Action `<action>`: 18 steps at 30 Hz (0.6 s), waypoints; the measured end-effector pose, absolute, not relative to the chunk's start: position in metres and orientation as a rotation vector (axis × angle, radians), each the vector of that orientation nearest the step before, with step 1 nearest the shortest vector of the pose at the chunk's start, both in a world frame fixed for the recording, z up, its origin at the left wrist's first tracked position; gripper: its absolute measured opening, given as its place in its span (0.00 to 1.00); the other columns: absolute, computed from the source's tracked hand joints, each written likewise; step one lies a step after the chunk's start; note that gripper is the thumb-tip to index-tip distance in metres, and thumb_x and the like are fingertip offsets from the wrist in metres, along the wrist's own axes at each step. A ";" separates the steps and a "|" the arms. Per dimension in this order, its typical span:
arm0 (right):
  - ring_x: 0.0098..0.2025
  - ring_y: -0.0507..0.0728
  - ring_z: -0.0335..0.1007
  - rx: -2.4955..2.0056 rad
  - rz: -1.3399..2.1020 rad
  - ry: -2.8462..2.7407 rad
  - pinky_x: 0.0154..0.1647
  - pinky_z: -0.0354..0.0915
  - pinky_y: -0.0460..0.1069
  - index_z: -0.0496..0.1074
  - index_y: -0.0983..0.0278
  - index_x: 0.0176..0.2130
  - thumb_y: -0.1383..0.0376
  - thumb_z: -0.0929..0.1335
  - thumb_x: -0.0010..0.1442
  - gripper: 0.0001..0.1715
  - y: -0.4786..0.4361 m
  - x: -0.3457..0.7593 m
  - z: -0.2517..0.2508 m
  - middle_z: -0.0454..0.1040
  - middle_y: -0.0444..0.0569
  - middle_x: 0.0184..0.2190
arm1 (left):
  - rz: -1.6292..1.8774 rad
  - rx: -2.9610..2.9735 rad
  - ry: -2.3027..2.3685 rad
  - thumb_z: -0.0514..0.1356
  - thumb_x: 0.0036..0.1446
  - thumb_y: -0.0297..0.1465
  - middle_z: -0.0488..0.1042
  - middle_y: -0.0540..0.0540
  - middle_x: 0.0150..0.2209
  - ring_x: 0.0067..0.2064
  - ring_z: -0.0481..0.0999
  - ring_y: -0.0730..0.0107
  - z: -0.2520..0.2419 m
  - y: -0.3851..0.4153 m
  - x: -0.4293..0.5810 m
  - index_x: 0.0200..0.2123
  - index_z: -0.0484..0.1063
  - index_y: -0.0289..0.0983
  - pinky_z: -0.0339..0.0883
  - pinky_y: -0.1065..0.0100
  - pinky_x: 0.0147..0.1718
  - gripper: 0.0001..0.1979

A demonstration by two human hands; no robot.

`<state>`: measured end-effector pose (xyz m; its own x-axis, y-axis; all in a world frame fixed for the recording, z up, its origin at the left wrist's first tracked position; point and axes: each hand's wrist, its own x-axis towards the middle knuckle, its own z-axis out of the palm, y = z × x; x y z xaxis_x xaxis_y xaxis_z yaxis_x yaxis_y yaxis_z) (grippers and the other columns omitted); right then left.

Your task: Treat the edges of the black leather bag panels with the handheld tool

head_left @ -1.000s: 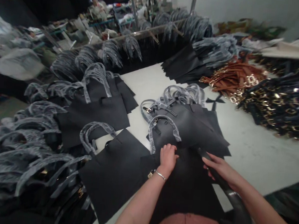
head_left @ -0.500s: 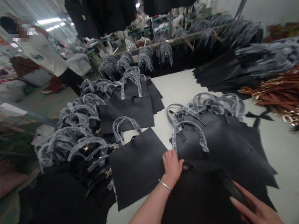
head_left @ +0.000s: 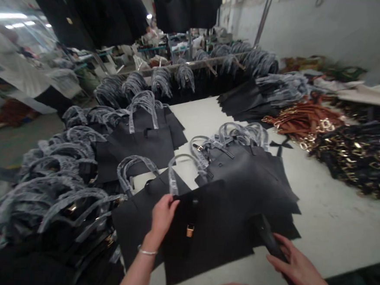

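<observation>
My left hand [head_left: 164, 214] pinches the top left corner of a black tote bag panel [head_left: 212, 244], beside the base of its plastic-wrapped handle [head_left: 187, 158]. A small gold clasp [head_left: 190, 230] shows on this panel's front. My right hand [head_left: 290, 260] is closed around a long, dark strap-like piece [head_left: 269, 239]; its exact kind is unclear. One end points over the panel's right side, and the other trails below my wrist. Another black bag panel [head_left: 135, 217] with wrapped handles lies to the left, partly under the held one. More stacked bag panels [head_left: 249, 172] lie behind it.
Bags with wrapped handles [head_left: 66, 186] crowd the left side. Brown straps [head_left: 309, 118] and black straps with gold buckles [head_left: 365, 154] are heaped on the white table [head_left: 331, 213] at right. Black pieces [head_left: 111, 15] hang overhead; a person [head_left: 16, 65] stands far left.
The view has swung right. The held panel is now raised and tilted, showing its gold clasp. My right hand still grips the dark strap-like piece.
</observation>
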<state>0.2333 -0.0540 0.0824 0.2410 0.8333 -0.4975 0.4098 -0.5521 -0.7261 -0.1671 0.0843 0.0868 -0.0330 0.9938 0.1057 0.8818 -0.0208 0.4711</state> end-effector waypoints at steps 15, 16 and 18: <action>0.61 0.68 0.64 -2.178 1.095 -1.153 0.62 0.62 0.58 0.64 0.67 0.61 0.41 0.65 0.51 0.48 -0.085 0.261 0.057 0.71 0.56 0.57 | 0.814 2.000 1.765 0.55 0.59 0.28 0.68 0.38 0.56 0.60 0.65 0.60 0.064 0.141 -0.093 0.47 0.67 0.36 0.60 0.58 0.60 0.12; 0.63 0.67 0.60 -2.168 1.102 -1.159 0.64 0.59 0.58 0.63 0.68 0.62 0.41 0.64 0.52 0.48 -0.085 0.262 0.056 0.69 0.56 0.59 | 0.783 2.045 1.657 0.56 0.60 0.29 0.65 0.38 0.60 0.63 0.62 0.61 0.060 0.150 -0.064 0.50 0.66 0.36 0.58 0.59 0.62 0.15; 0.65 0.65 0.56 -2.139 1.127 -1.184 0.66 0.55 0.57 0.63 0.67 0.63 0.41 0.64 0.53 0.48 -0.087 0.263 0.054 0.65 0.53 0.62 | 0.741 2.076 1.600 0.58 0.59 0.30 0.60 0.35 0.63 0.65 0.59 0.60 0.057 0.175 -0.019 0.55 0.64 0.34 0.55 0.59 0.63 0.20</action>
<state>0.2632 -0.0873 0.0543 0.2991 0.8460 -0.4413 0.4828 -0.5331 -0.6948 -0.0189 0.1747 0.0574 0.1980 0.9673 0.1585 0.7468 -0.2536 0.6148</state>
